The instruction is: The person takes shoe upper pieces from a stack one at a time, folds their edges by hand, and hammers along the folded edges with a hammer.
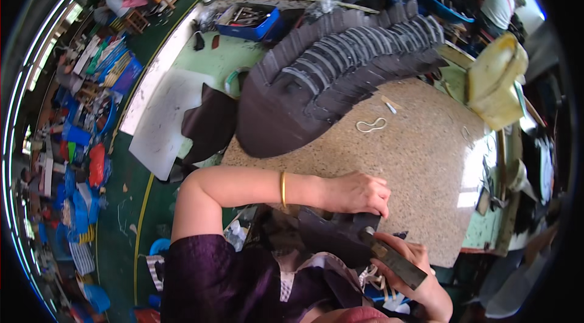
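My left hand (356, 194), with a gold bangle on its wrist, reaches across the near edge of the stone slab (420, 140). Its curled fingers press on a dark brown piece of leather-like material (331, 235) at that edge. A hammer (398, 265) is gripped in my right hand (420, 262), its rounded metal end close to the dark piece below my left fingers. Beyond my hands, a long fanned stack of similar dark pieces (286, 116) with pale grey strips lies across the slab. Part of the dark piece hangs toward my lap.
A white loop of cord (371, 125) and a small white stick (389, 107) lie on the slab. Behind are a blue tool tray (249, 24) and a roll of tape (234, 81). A yellowish foam block (496, 83) stands at right. Other people sit farther off.
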`<state>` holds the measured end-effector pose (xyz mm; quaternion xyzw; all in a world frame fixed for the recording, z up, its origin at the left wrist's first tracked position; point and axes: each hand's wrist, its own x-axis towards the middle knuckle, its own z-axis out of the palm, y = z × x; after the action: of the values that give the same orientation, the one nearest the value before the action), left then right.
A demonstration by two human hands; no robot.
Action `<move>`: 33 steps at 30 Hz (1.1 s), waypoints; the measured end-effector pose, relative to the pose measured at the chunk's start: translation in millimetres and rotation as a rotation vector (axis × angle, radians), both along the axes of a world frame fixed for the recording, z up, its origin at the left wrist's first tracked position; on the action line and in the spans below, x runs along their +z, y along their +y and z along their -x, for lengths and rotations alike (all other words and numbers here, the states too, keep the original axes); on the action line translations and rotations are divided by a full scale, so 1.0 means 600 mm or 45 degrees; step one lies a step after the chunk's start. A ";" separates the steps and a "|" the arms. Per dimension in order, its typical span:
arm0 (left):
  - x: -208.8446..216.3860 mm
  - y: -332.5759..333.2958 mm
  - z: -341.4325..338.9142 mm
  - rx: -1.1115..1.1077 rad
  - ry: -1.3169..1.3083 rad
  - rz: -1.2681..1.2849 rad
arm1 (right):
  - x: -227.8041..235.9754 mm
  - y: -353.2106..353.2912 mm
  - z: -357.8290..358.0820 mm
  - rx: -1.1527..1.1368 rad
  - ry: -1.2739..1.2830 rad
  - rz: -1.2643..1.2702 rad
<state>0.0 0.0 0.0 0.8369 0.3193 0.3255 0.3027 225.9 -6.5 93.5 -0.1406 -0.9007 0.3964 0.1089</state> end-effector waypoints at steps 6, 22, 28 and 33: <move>0.006 0.005 0.037 -0.023 0.039 0.027 | -0.027 -0.008 0.027 -0.233 -0.186 0.175; 0.003 0.039 0.039 -0.115 0.234 -0.093 | -0.064 0.012 0.020 -0.209 -0.090 0.136; 0.000 0.050 0.035 -0.165 0.220 0.027 | -0.071 0.001 0.006 -0.263 -0.130 0.227; -0.012 0.061 0.042 -0.236 0.109 -0.090 | -0.071 -0.001 -0.002 -0.319 -0.189 0.306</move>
<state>-25.2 36.5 -7.5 0.8861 0.2415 0.2713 0.2879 226.9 -7.3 51.2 -0.2927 -0.8279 0.4728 0.0730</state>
